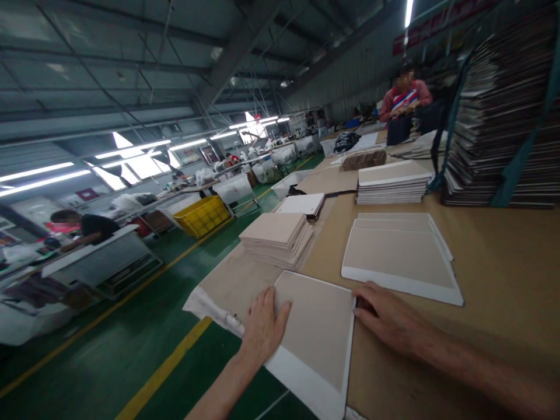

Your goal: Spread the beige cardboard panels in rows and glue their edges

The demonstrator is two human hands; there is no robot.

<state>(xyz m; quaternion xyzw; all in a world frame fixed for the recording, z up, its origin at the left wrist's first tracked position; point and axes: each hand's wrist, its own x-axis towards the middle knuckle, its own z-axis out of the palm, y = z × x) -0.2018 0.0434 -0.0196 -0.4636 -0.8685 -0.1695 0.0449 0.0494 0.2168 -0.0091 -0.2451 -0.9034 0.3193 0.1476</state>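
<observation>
Nearest: white-bordered beige panel (317, 332), lying partly over edge of table (494, 256). Resting spread left hand (263, 324) on its left side; touching right edge with curled right hand (385, 315), can't tell if pinching.

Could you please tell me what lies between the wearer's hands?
The head view shows a white-edged beige panel between the left hand and the right hand.

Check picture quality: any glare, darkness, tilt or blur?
Head view: glare whites out the bright windows and long white tube lights; head view: the tall, dark-edged stack of sheets sits in gloom; head view: the room slants, and far detail softens; head view: the beige, white-bordered rectangular panel is legible.
</observation>
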